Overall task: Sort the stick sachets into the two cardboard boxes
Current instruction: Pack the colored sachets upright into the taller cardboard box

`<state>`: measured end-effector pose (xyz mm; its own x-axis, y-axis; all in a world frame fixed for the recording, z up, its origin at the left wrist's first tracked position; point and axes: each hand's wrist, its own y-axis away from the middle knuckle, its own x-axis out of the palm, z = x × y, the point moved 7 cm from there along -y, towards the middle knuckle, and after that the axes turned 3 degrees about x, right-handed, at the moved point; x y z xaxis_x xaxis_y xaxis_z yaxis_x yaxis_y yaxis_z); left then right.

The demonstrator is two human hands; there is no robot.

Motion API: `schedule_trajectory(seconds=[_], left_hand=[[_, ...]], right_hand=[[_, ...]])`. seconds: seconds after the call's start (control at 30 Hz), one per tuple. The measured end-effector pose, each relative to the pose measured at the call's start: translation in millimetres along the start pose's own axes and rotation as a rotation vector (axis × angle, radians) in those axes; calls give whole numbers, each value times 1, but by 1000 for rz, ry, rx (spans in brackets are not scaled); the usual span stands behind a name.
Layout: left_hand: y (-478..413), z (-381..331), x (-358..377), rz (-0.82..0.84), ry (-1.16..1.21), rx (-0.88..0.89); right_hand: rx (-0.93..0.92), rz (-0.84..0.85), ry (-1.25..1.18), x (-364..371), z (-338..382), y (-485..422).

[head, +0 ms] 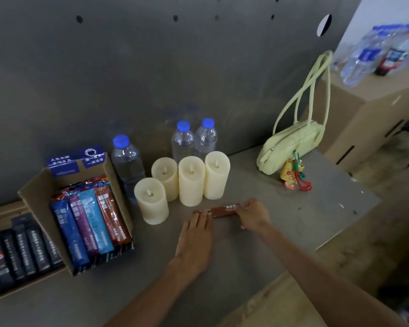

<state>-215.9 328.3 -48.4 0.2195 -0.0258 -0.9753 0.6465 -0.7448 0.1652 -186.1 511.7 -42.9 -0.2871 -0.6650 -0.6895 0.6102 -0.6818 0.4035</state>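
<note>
A brown stick sachet point(222, 210) lies flat on the grey table in front of the candles. My right hand point(254, 214) pinches its right end with curled fingers. My left hand point(195, 237) lies flat with straight fingers touching the sachet's left end. At the left, an open cardboard box point(34, 185) holds blue, purple, light blue and brown sachets point(90, 223) side by side. A second box point(0, 211) at the far left edge holds black sachets point(21, 253).
Several cream candles point(190, 180) stand just behind the hands, with three water bottles point(128, 161) behind them. A pale green handbag point(291, 145) with charms leans at the back right. Large cardboard cartons point(364, 119) stand off the table's right edge.
</note>
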Motion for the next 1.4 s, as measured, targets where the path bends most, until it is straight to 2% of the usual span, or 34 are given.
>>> schedule_trajectory(seconds=[0.13,0.27,0.33,0.53,0.63,0.73,0.93,1.03,1.17,1.4], left_hand=[[8,3,1,-32,87,-5],[12,20,-27,-253,363,-109],[16,33,-44,-332,535,-192],[44,44,-67,-192,856,-189],[73,55,-73,-247,979,-227],[102,75,-78,-359,1047,-289],[167,130,-79,-562,1079,-433],[198,157,-81,-653,982,-501],[232,206,-89,-910,887,-692],[217,227,-86,-731,850,-598]], right_hand=[[-16,49,-7,9,4,-10],[-140,131,-290,1,19,3],[-248,193,-339,-11,35,20],[-414,373,-331,-34,88,71],[-429,492,-310,-20,113,98],[-477,583,-172,13,134,130],[-579,565,-114,86,171,177],[-609,519,-135,117,186,192],[-636,450,-103,145,206,201],[-649,293,-8,178,218,200]])
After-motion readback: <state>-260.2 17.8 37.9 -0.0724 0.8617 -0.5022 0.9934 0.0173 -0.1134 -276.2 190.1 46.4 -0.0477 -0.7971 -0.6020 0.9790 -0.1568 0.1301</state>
